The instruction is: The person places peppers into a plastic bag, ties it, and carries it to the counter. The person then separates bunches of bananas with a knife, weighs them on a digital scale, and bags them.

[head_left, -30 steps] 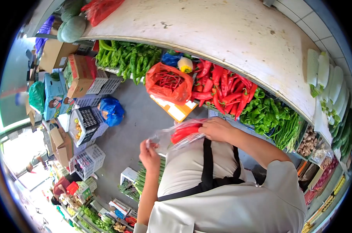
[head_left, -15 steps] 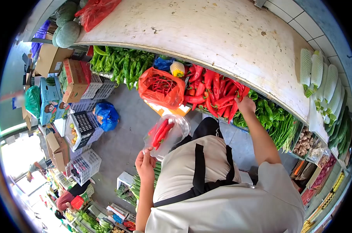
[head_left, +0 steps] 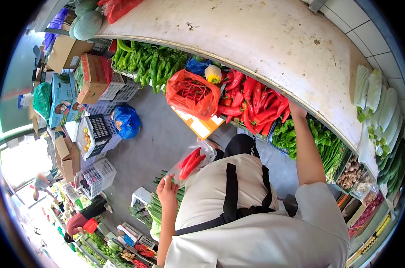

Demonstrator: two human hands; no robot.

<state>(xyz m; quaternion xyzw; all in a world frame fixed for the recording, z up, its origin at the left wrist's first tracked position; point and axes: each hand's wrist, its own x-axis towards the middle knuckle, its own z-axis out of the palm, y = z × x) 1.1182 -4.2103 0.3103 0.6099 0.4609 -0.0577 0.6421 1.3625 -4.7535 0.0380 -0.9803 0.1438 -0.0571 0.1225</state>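
Note:
My left hand [head_left: 167,190] pinches the rim of a clear plastic bag [head_left: 207,151], which hangs in front of my body. Several long red peppers [head_left: 191,163] lie inside it. My right hand [head_left: 297,109] reaches in at the right end of the pile of red peppers [head_left: 256,102], partly under the edge of the pale board [head_left: 238,35]. Its fingers are hidden there, so I cannot see whether they hold a pepper. Just below that wrist are green peppers [head_left: 291,136] in a blue crate.
An orange-red bag of thin red chillies [head_left: 193,91] stands left of the pile, by long green peppers [head_left: 151,62]. Crates [head_left: 97,178], boxes [head_left: 95,80] and a blue bag [head_left: 126,121] line the left. White netted gourds [head_left: 362,89] lie right. Another person [head_left: 84,216] bends far left.
My right hand has gone from the top of the red peppers to farther in beneath the board's edge, hiding its fingers. The bag in my left hand has swung and crumpled somewhat; the view has shifted.

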